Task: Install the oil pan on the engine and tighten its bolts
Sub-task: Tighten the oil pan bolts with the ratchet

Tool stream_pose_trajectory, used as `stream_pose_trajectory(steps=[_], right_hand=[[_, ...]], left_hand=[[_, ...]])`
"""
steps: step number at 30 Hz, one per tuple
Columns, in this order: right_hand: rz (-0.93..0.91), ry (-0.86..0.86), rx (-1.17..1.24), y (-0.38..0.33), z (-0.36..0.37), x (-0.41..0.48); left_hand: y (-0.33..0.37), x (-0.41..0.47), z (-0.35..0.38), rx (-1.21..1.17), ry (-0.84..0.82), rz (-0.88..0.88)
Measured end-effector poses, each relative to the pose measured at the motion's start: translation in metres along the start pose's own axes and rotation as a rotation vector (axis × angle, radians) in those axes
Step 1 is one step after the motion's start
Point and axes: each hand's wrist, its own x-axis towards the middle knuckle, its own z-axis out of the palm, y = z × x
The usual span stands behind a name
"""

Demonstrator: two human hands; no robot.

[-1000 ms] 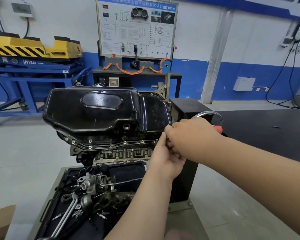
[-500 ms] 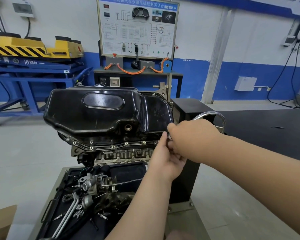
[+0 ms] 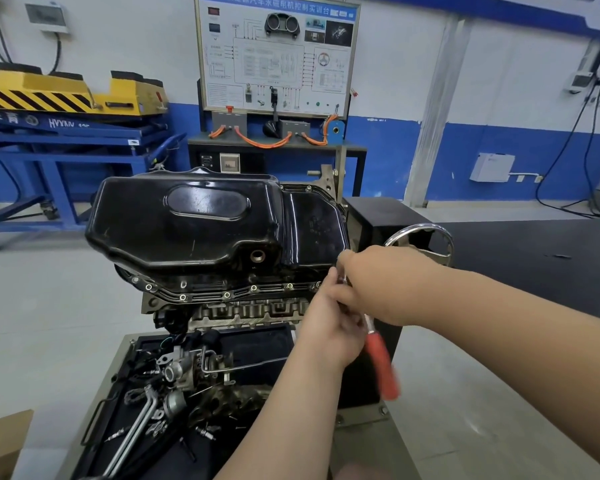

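In the head view, the black oil pan [image 3: 187, 223] sits on top of the engine [image 3: 250, 311]. Its flange lies along the block's edge, and a row of bolts [image 3: 253, 288] shows along the near side. Below the engine is a dark tray [image 3: 257, 344] holding loose parts, tubes and small fasteners.

Both hands meet at the pan's near right corner. Our right hand [image 3: 388, 285] comes in from the right, its fingers curled over the top end of a ratchet wrench [image 3: 381, 365]. A bit of silver metal shows at its fingertips, just beside the flange. The wrench's red handle hangs down and to the right below the hands, and it is blurred.

Our left hand [image 3: 329, 327] reaches up from below with its back to us. Its fingers point up towards the corner of the flange and touch the right hand, and the wrench's shank comes out between the two hands. We cannot tell whether the left hand grips the wrench or only lies against it, since its palm side is hidden.

Behind the right hand we see a chrome handwheel [image 3: 419, 226] in front of a black box [image 3: 378, 216]. Farther back, a wiring training board [image 3: 278, 53] stands against the blue-and-white wall. A blue lift table [image 3: 66, 140] carries yellow striped blocks [image 3: 32, 95]. At the lower left is the corner of a cardboard box [image 3: 0, 441].
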Motion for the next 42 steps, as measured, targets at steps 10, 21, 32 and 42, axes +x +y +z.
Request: stream_pose_trajectory(steps=[10, 21, 32, 42], right_hand=[[-0.001, 0.070, -0.081, 0.020, -0.006, -0.007], [-0.027, 0.021, -0.202, 0.005, -0.020, -0.001], [0.197, -0.028, 0.197, 0.010, -0.009, 0.002], [0.059, -0.076, -0.145, 0.009, -0.017, -0.003]], left_hand=[[0.008, -0.001, 0.002, -0.009, 0.033, -0.030], [0.001, -0.009, 0.003, 0.050, 0.034, 0.016], [0.007, -0.011, 0.012, -0.037, 0.038, -0.033], [0.001, -0.012, 0.008, -0.006, 0.010, -0.060]])
